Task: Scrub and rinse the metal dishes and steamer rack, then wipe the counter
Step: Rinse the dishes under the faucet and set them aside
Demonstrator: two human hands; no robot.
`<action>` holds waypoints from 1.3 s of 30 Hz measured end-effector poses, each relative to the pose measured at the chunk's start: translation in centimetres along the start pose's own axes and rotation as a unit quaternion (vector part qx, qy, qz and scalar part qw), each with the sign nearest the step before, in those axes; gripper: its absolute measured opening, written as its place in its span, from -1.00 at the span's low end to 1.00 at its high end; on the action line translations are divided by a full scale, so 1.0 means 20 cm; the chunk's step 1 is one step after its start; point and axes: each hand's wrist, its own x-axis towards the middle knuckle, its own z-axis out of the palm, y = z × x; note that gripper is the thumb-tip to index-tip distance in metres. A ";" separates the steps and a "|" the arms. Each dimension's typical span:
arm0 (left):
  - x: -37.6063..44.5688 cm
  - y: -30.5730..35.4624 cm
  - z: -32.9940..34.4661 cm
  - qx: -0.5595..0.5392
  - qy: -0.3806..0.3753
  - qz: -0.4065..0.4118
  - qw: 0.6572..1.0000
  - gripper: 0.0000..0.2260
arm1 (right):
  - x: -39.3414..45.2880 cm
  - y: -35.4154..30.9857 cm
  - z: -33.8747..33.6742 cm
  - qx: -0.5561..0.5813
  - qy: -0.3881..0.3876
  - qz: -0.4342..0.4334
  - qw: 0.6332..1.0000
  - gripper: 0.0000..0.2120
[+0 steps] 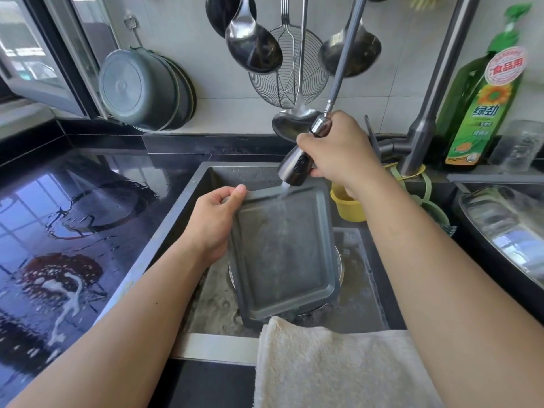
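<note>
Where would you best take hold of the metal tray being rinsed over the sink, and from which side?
Grip the tray by its raised rim at the far left corner, coming from the left, as the left hand does. The tray stands tilted, so the flat wet middle offers no hold, while the lip lets a thumb hook over. The right hand holds the sprayer on the right.

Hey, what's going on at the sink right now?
A person is rinsing a rectangular metal tray over the sink. The left hand grips the tray's upper left corner and tilts it, while the right hand holds the pull-out sprayer head, running water onto it. A white towel drapes the sink's front edge. The wet counter hasn't been wiped.
</note>
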 end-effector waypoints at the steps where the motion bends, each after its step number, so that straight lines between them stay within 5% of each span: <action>1: 0.00 0.00 0.00 0.006 0.000 0.002 1.000 -0.75 | 0.00 0.01 -0.01 -0.011 0.008 -0.001 1.000 -0.68; 19: 0.02 -0.01 -0.04 0.032 0.047 0.019 0.998 -0.74 | 0.02 0.07 -0.15 -0.089 0.018 0.033 0.995 -0.62; 25: 0.02 0.00 -0.03 0.160 0.108 0.121 0.974 -0.81 | 0.04 0.06 -0.26 -0.087 -0.059 0.068 0.992 -0.79; 31: -0.04 0.07 -0.02 0.271 0.082 0.168 0.944 -0.82 | 0.05 0.08 -0.31 -0.112 -0.036 0.072 0.990 -0.79; 35: -0.09 0.12 -0.01 0.300 0.080 0.290 0.905 -0.87 | 0.06 0.09 -0.35 -0.120 -0.019 0.080 0.989 -0.72; 39: -0.12 0.17 0.00 0.404 -0.028 0.455 0.793 -0.80 | 0.05 0.10 -0.35 -0.125 -0.014 0.078 0.989 -0.73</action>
